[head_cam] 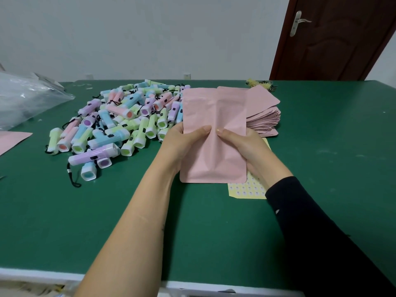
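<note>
I hold a pink pouch [214, 116] upright above the green table [107, 211]. My left hand [182, 142] grips its left edge, thumb pressed on the front. My right hand [242, 144] grips its right edge the same way, so the two thumbs nearly meet at the pouch's middle. A bulge runs up the pouch's centre. Behind and to the left lies a pile of pastel toy flashlights [120, 123] in pink, blue, green and purple, several with black wrist cords.
A stack of flat pink pouches [263, 116] sits right of the held one. A yellow sticker sheet [246, 189] lies under my right wrist. A clear plastic bag [25, 97] and another pink pouch [10, 140] lie at far left. A brown door [334, 39] stands behind.
</note>
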Action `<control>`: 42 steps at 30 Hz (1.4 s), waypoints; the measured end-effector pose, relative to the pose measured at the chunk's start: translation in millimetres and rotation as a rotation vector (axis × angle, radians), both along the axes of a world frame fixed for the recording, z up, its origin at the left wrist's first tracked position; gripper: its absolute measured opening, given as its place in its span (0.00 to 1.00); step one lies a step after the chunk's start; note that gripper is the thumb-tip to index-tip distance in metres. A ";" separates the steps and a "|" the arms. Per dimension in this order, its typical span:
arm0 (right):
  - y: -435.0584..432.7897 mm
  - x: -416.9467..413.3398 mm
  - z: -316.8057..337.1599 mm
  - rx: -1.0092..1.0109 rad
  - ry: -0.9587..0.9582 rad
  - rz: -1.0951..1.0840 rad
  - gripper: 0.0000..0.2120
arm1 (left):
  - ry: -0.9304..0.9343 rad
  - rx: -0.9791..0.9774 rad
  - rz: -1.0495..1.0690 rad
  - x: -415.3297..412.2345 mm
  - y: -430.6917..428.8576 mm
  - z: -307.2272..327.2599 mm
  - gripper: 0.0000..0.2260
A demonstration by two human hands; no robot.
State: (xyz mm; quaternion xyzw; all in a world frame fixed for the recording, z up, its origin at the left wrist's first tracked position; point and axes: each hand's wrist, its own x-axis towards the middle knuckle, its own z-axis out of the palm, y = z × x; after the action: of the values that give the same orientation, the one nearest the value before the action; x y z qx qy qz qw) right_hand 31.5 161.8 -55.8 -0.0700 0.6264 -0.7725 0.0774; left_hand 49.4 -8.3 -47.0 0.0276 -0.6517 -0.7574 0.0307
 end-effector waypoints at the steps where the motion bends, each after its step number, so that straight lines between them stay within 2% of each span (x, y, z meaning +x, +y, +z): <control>1: -0.7 0.3 0.0 0.005 -0.001 0.002 0.13 | 0.002 -0.005 -0.002 0.0 -0.3 0.5 0.10; 8: -2.7 2.9 0.2 0.010 0.004 0.005 0.15 | 0.014 -0.013 0.019 0.3 1.5 1.2 0.09; 11: -2.3 2.4 1.3 -0.001 -0.017 0.019 0.19 | -0.005 -0.011 -0.006 0.6 0.4 1.9 0.10; 16: -1.5 1.3 2.2 -0.032 -0.059 0.043 0.20 | -0.021 0.008 -0.033 2.8 0.8 2.8 0.15; 20: -3.1 1.5 4.1 -0.047 -0.121 0.082 0.20 | -0.006 -0.004 -0.024 2.7 0.3 3.1 0.11; 22: -4.3 2.7 6.9 -0.028 -0.162 0.077 0.21 | -0.003 -0.026 -0.028 2.3 -0.9 2.5 0.12; 24: -6.7 4.9 9.4 -0.012 -0.221 0.025 0.21 | -0.001 -0.095 0.033 1.0 0.8 2.2 0.15; 26: -10.0 6.4 13.6 -0.069 -0.222 -0.112 0.16 | 0.060 -0.257 0.209 0.1 5.0 1.7 0.19; 28: -11.2 5.7 17.9 -0.129 -0.158 -0.261 0.13 | 0.243 -0.462 0.317 3.1 9.9 4.1 0.22; 29: -12.1 5.5 20.0 -0.166 -0.125 -0.274 0.13 | 0.326 -0.510 0.264 4.8 12.9 5.4 0.23; 31: -16.4 9.7 26.9 -0.267 -0.080 -0.125 0.16 | 0.345 -0.483 0.052 8.6 22.1 7.4 0.29; 33: -18.6 13.5 31.1 -0.267 -0.038 0.075 0.22 | 0.313 -0.434 -0.053 10.0 27.2 9.3 0.33; 35: -18.7 14.9 31.0 -0.192 0.025 0.172 0.26 | 0.325 -0.262 -0.016 8.8 22.1 10.5 0.25; 37: -18.2 14.5 29.4 -0.147 0.072 0.107 0.22 | 0.233 -0.028 0.045 6.6 8.4 12.7 0.16; 39: -15.4 12.3 28.7 -0.039 0.121 -0.097 0.15 | 0.089 0.167 0.015 3.7 -6.3 11.6 0.12; 40: -12.2 9.3 26.7 0.021 0.137 -0.178 0.17 | 0.033 0.221 -0.026 2.3 -11.1 10.7 0.11; 42: -6.6 5.8 23.1 0.043 0.085 -0.163 0.25 | -0.050 0.241 -0.102 0.7 -15.4 8.8 0.10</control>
State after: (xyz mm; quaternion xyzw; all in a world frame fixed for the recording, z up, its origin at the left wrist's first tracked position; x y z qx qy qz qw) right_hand 37.3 155.2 -32.6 -0.0497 0.6491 -0.7590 -0.0108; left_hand 50.1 -23.7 -38.1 0.0169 -0.5573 -0.8297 -0.0277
